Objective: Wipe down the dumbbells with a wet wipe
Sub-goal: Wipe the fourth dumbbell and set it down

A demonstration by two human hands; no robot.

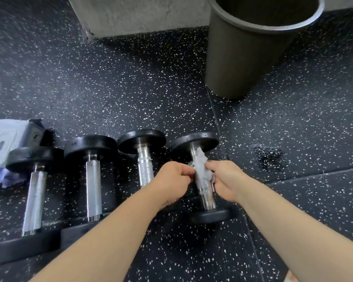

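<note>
Fingers on your left hand (172, 178) and right hand (225, 180) are pinching the crumpled white wet wipe (201, 165) against the shiny-handled black dumbbell (207, 192), lying farthest right on the speckled black floor (130, 88).

black dumbbells (91, 178), white wipe (202, 165), speckled floor (130, 88)
</note>
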